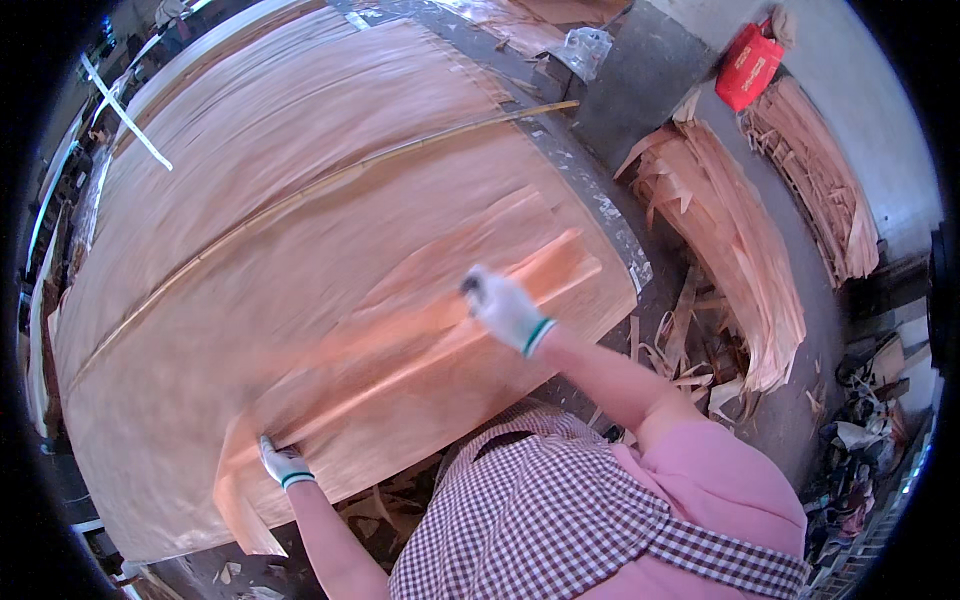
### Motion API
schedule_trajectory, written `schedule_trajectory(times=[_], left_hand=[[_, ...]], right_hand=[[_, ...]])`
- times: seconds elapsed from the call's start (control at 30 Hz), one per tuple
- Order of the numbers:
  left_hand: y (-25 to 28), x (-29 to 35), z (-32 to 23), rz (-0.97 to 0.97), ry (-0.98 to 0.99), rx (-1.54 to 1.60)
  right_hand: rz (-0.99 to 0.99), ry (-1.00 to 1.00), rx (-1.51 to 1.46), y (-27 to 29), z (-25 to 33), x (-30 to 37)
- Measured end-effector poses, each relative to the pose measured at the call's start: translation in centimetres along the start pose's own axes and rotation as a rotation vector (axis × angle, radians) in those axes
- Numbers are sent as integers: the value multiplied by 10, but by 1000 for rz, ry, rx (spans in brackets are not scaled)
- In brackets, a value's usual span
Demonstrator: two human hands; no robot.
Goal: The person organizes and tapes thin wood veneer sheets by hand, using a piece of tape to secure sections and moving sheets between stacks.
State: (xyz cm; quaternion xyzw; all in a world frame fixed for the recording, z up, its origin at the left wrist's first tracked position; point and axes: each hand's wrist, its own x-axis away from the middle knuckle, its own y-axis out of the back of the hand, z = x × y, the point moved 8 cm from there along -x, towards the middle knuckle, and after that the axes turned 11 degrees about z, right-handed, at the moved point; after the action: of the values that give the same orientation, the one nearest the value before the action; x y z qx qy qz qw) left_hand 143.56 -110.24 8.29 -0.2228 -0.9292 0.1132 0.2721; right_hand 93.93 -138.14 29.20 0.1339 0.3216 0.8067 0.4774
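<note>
A large stack of thin wood veneer sheets (230, 210) spreads before me. On its near part lies a loose, orange-lit veneer strip (375, 385), its long edge raised and partly smeared by motion. My left hand (285, 465), in a white glove with a green cuff, is closed on the strip's left part; a narrow tail of it hangs over the stack's near edge. Above the strip's right part is my right hand (507, 310), gloved alike and blurred. Its fingers look closed, with something dark at their tips that I cannot make out.
A thin wooden stick (300, 195) crosses the stack. To the right, a bundle of veneer strips (735, 240) lies above scraps on the floor; another bundle (815, 185) lies by the wall near a red bag (750, 68). A clear plastic bag (588, 50) sits at the far right corner.
</note>
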Motion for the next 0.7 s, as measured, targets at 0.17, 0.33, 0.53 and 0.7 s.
schedule_trajectory(times=[0.17,0.33,0.53,0.7], left_hand=[[-14,6,-2,39,33,28],[-14,6,-4,54,7,129],[1,1,-12,108,2,44],[-24,29,-21,21,-100,181]], right_hand=[[-715,-233,-100,256,-97,32],[-1601,-518,144,473,-72,179],[-1397,-63,648,527,-35,100],[-924,145,534,405,-37,-134]])
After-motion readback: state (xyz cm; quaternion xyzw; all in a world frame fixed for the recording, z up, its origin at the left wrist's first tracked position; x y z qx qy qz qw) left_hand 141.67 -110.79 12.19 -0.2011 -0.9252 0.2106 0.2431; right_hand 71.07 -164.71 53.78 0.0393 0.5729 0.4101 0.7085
